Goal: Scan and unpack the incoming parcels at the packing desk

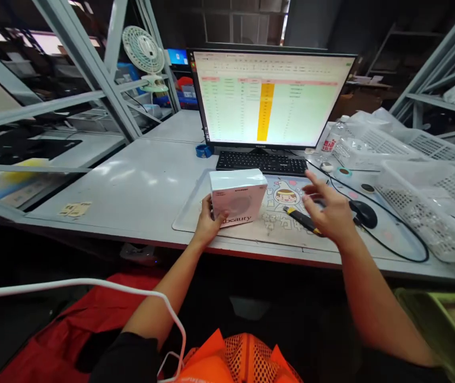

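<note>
My left hand [208, 223] grips a small pink and white box [237, 202] by its lower left corner, thumb across the front. The word "beauty" can be read on the box, which stands tilted over the desk mat [243, 240]. To the right, my right hand [329, 210] hovers above the mat with its fingers apart and nothing in them. Just left of and below that hand lies a black and yellow utility knife [303, 221]. A black computer mouse [363, 214] sits to the right of the hand.
Behind the box are a black keyboard [261, 162] and a monitor [271, 101] showing a spreadsheet. A tape roll [204, 151] lies left of the keyboard. White plastic baskets [430, 213] and a clear bottle [334, 135] stand at the right. A cable [403, 218] curves across the desk.
</note>
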A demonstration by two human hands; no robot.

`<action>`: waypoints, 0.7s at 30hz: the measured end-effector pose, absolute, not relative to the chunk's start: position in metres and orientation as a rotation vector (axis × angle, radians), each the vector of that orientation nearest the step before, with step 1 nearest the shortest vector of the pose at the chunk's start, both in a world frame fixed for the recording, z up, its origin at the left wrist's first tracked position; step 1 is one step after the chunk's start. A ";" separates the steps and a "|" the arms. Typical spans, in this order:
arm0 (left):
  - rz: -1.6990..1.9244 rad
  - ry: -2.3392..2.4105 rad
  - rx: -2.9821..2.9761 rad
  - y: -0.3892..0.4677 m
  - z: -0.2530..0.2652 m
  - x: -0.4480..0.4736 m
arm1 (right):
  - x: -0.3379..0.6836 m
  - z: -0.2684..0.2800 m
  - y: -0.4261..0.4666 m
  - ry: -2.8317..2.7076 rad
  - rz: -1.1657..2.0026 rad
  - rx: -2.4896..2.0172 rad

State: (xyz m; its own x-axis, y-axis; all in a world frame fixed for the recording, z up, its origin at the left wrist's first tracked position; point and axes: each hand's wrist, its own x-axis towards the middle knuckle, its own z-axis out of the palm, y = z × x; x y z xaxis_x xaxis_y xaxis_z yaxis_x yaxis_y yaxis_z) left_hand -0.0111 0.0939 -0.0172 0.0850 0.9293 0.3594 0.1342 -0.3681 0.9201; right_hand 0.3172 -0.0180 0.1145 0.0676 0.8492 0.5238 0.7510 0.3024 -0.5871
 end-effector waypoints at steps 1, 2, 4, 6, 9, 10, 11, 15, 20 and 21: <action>1.386 1.093 1.618 0.095 -0.016 -0.010 | 0.342 0.098 0.005 -1.680 0.039 -1.674; 1.412 1.111 1.608 0.096 -0.015 -0.009 | 0.365 0.081 0.024 -1.672 -0.021 -1.887; 1.454 1.156 1.582 0.097 -0.014 -0.007 | 0.401 0.051 0.047 -1.656 -0.024 -2.236; 1.488 1.211 1.564 0.096 -0.013 -0.007 | 0.421 0.030 0.054 -1.650 0.001 -2.422; 1.478 1.248 1.594 0.094 -0.014 -0.007 | 0.425 0.019 0.057 -1.554 -0.043 -2.502; 1.464 1.239 1.611 0.094 -0.015 -0.007 | 0.424 0.018 0.060 -1.501 -0.042 -2.527; 1.450 1.226 1.626 0.094 -0.015 -0.008 | 0.422 0.019 0.063 -1.456 -0.022 -2.558; 1.393 1.169 1.631 0.096 -0.018 -0.010 | 0.418 0.030 0.073 -1.384 0.051 -2.626; 1.365 0.906 2.045 0.086 -0.022 -0.013 | 0.416 0.076 0.046 -1.468 0.221 -2.398; 1.363 0.858 2.222 0.082 -0.022 -0.012 | 0.416 0.089 0.036 -1.501 0.328 -2.317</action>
